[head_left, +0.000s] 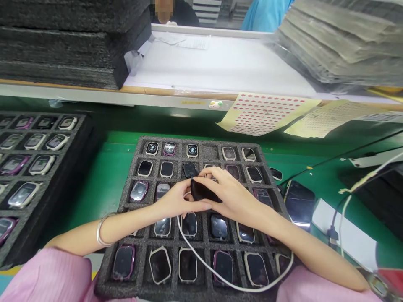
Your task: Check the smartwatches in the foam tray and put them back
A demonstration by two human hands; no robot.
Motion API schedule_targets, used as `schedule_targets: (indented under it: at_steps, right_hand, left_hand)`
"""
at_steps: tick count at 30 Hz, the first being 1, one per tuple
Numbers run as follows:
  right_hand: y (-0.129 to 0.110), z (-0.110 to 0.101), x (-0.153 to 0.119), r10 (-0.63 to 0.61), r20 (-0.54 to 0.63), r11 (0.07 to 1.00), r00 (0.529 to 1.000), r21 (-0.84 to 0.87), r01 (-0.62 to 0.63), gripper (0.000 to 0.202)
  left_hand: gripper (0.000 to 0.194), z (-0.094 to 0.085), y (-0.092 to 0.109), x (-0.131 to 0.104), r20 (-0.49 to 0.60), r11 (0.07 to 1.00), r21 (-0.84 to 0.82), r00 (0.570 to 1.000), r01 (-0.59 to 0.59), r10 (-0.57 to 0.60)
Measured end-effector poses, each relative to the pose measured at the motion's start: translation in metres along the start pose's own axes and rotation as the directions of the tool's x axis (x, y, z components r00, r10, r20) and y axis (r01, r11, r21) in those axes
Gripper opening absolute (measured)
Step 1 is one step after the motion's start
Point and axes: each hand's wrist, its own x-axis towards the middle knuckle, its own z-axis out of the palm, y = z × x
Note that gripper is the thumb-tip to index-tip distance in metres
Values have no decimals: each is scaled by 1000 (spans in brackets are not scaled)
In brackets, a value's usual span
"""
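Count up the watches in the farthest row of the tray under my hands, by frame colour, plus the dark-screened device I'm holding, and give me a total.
Pale-framed watches, far row: 4
Purple-framed watch, far row: 1
Dark-screened device, held between left hand and right hand: 1
Total: 6

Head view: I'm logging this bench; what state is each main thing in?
Dark watch: held by left hand and right hand
Back row's three leftmost watches: screens lit
White cable: curved loosely across front tray
Front tray: holding watches
Left tray: holding watches
Dotted sheet: hanging at shelf edge
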Motion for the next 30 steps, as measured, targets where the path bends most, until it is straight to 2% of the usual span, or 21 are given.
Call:
schedule_targets:
  at_steps: [6,13,21,30]
  right_hand:
    - [9,13,2,-19,-50,1000,999,-18,18,41]
    - [7,30,0,1,-175,999,985,-33,-7,42]
    - [2,29,-1,22,-222,1000,975,6,-21,33]
    - [2,31,-3,8,-238,1000,971,16,-4,34]
  left_hand:
    - [37,1,-9,2,-16,998,-54,1000,14,-15]
    - [30,-1,-3,-1,-79,998,-60,997,-5,0]
    - [30,-1,-3,-2,-42,997,-78,999,-12,8]
    - [29,-4,-9,-1,-9,998,-59,1000,-12,11]
